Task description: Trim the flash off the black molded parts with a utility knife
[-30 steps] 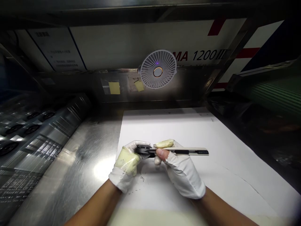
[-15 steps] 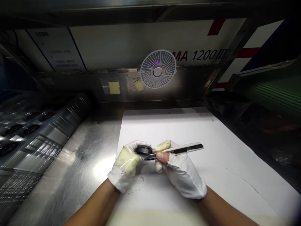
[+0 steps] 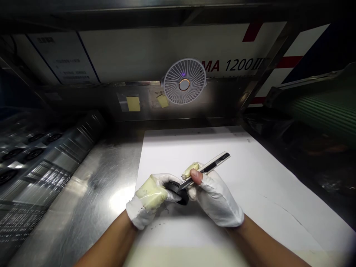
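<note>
My left hand [image 3: 151, 196], in a white glove with a yellowish covering, is closed on a black ring-shaped part [image 3: 183, 197]. The part is tilted, and some of its rim is hidden by the fingers. My right hand [image 3: 213, 194], gloved in white with the thumb tip bare, grips a utility knife [image 3: 215, 163] with a pale and black handle. Its blade points down and left and meets the black part, or lies just over it; I cannot tell which. Both hands are above a white sheet [image 3: 244, 163].
Small dark crumbs [image 3: 157, 225] lie on the sheet near my left hand. Stacked clear trays [image 3: 69, 148] with black round parts stand at the left on the metal table [image 3: 111, 167]. A round fan [image 3: 184, 84] is at the back, beside yellow notes [image 3: 134, 104].
The black part has tipped so that more of its ring shows. The knife has swung to a steeper angle, its handle end higher and farther left.
</note>
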Demonstrator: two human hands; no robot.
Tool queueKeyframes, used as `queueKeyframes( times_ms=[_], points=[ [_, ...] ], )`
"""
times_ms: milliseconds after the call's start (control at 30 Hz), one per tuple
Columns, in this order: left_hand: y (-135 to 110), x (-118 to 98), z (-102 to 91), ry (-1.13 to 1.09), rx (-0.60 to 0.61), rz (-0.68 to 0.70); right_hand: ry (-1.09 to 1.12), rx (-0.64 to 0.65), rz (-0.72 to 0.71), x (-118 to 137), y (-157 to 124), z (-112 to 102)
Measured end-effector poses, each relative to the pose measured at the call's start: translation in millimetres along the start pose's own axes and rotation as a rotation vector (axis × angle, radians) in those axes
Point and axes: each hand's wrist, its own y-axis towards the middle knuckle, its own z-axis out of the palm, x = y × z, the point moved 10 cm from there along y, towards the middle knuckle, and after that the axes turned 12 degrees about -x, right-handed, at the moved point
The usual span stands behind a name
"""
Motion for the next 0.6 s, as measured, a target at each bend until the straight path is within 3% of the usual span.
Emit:
queueKeyframes(
  times_ms=[167,400,500,600],
  points=[
    [0.3,2.8,-2.0,-0.025,-0.019,-0.018,-0.024,0.002,-0.010,2.6,-0.5,-2.1],
    [2.4,-8.6,-8.5,-0.051,-0.016,0.090,0.009,0.034,0.027,0.8,5.7,-3.6],
    [4.3,-13.9,-23.2,-0.124,-0.091,0.132,-0.070,-0.169,-0.046,5.9,14.5,-32.6],
    [5.0,-14.2,-36.6,-0.324,-0.200,0.133,-0.355,-0.399,-0.248,27.2,14.7,-70.0]
  ],
)
